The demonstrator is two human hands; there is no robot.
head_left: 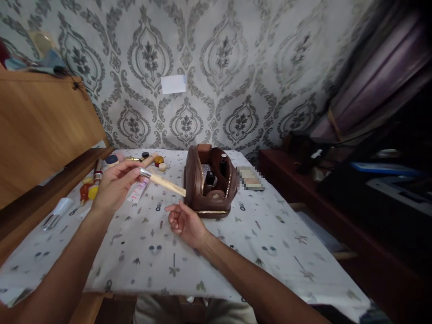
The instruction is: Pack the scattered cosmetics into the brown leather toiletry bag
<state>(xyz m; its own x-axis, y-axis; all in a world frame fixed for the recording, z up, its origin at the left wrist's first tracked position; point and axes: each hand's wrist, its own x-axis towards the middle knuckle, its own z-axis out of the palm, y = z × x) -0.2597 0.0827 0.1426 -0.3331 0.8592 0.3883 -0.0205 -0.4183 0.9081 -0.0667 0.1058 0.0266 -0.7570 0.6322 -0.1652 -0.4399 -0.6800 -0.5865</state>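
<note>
My left hand (116, 184) pinches the silver-capped end of a slim cream-coloured tube (167, 183). The tube slants down to the right, its flat end near the left side of a brown cosmetic bag (194, 180). The bag stands unzipped, with a dark bottle (210, 178) and other small items inside. Palm up and fingers loosely curled, my right hand (187, 225) is empty just in front of the bag, below the tube's end. Under the left hand's fingertips lies a pink-and-white tube (137, 191), partly covered.
Several cosmetics, among them a yellow-brown jar (159, 160) and a white-capped bottle (60, 209), lie on the left of the patterned tablecloth (162, 256). A blurred-out palette (249, 177) sits right of the bag. A wooden panel (47, 117) borders the left side.
</note>
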